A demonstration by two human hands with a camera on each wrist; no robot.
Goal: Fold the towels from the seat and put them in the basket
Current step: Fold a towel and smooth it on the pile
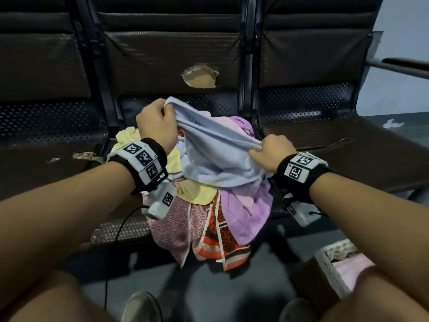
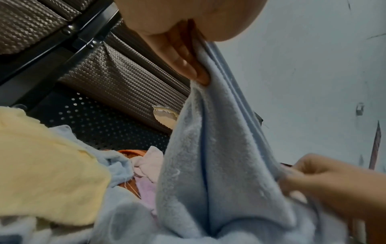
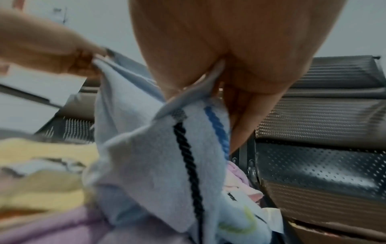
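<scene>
A light blue towel (image 1: pixel 216 147) is lifted off a pile of towels (image 1: pixel 209 212) on the middle seat (image 1: pixel 120 231). My left hand (image 1: pixel 155 122) grips one corner of it, raised near the backrest. My right hand (image 1: pixel 270 151) pinches the other end, lower and to the right. The blue towel (image 2: pixel 211 156) hangs from my left hand's fingers (image 2: pixel 183 61) in the left wrist view. My right hand's fingers (image 3: pixel 240 118) pinch the towel's (image 3: pixel 146 148) striped edge in the right wrist view. The pile holds yellow, purple, pink and orange patterned towels. The basket (image 1: pixel 329 268) stands at the lower right on the floor.
A row of dark perforated metal seats runs across, with a torn hole (image 1: pixel 200 76) in the middle backrest. The right seat (image 1: pixel 348 154) has a cracked cover. A pink towel (image 1: pixel 355 270) lies in the basket. My shoes (image 1: pixel 141 307) are on the dark floor below.
</scene>
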